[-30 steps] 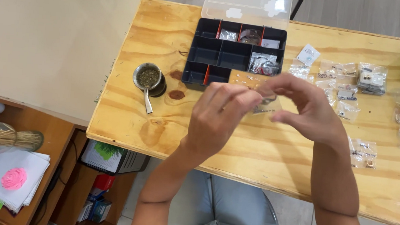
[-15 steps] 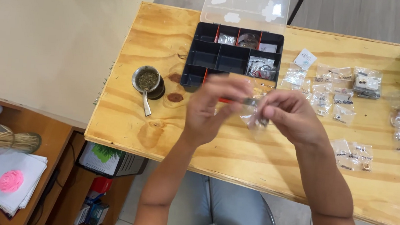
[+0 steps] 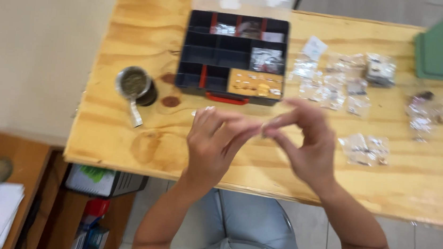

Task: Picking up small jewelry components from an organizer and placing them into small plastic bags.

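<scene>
I see the black compartment box [image 3: 232, 53] open on the wooden counter [image 3: 124, 137], its clear lid tipped back. The front right compartment holds small gold-coloured parts [image 3: 256, 84]; a middle right one holds a clear bag, and the back row has a few more bags. Right of the box lie loose clear bags [image 3: 343, 81] in a scatter, one more bag [image 3: 363, 148] near my right hand [image 3: 308, 145]. A metal cup [image 3: 134, 84] of dark stuff stands left of the box. My left hand [image 3: 217, 140] and right hand meet fingertip to fingertip above the counter; blur hides what they pinch, so I cannot tell the grip. Half a second ago a clear bag showed between them; now it does not.
</scene>
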